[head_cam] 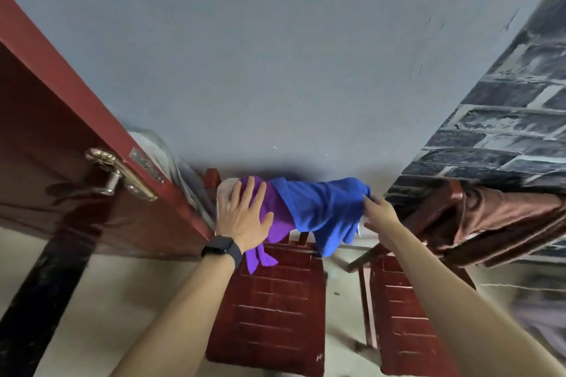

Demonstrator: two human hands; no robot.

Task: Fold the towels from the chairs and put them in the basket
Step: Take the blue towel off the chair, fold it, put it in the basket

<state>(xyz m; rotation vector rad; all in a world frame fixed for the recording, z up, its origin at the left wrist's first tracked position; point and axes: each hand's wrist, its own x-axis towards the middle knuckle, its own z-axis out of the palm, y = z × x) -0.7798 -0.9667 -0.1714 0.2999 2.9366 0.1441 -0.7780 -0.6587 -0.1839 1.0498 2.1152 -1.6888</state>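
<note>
Blue fabric is caught in the right hand [378, 211]: its fingertips close on the right end of the blue towel [321, 211], the thumb sitting lower, beside the hanging edge. The grip looks like a pinch, though blur keeps the exact finger positions from being clear. The left hand [242, 214] lies flat, fingers straight and spread, its palm pressing on the purple towel [275, 217]; it grasps nothing. A dark watch [219, 246] circles that wrist.

Both towels are draped over the top of the backrest of the near chair [275, 300], a red-brown wooden one with a slatted seat. The blue towel overlaps the purple one's right part and hangs down in front of the backrest, between the two hands. A purple tail drops onto the back of the seat just below the left wrist. Under the left fingertips something pale [225, 190] shows on the backrest; what it is cannot be told.

Just right of this chair stands a second chair [404, 315] of the same wood, with a brown cloth [505, 214] draped over its back, past the right hand.

To the left, a dark red door [61, 162] with a brass handle [104, 159] stands open. A grey wall [275, 55] rises behind the chairs, and a brick-patterned wall [505, 116] runs along the right.
</note>
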